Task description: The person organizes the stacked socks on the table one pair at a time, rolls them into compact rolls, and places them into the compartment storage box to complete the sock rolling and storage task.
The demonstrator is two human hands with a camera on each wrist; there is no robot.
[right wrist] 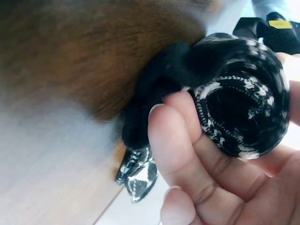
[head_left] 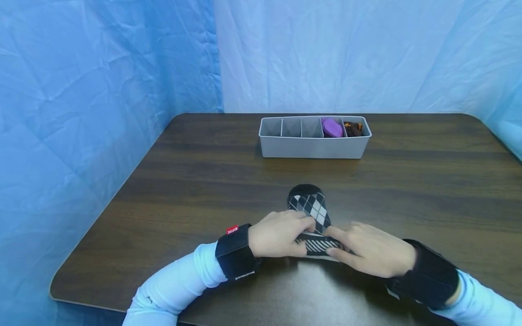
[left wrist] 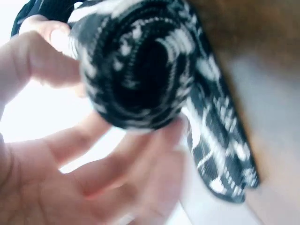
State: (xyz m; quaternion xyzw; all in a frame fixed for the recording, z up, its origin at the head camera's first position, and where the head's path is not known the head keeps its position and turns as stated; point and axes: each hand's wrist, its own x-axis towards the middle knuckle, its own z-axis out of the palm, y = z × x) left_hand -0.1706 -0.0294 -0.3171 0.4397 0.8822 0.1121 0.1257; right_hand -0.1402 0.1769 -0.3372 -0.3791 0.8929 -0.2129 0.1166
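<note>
A black, grey and white argyle sock (head_left: 315,206) lies on the table, its dark flat end pointing away from me and its near end wound into a roll (head_left: 320,245). At the roll's left end, my left hand (head_left: 281,234) grips it between thumb and fingers. My right hand (head_left: 367,249) pinches the other end the same way. The left wrist view shows the coiled layers of the roll (left wrist: 140,70) end-on, with the flat part trailing beside it. In the right wrist view, fingertips press against the roll (right wrist: 276,117) near a plain black section.
Beyond the sock stands a grey divided box (head_left: 311,148). One compartment holds a purple item (head_left: 332,128), and the rightmost has a brown and orange item (head_left: 354,129). Blue sheets (head_left: 342,54) hang behind and beside the dark wooden table (head_left: 195,181).
</note>
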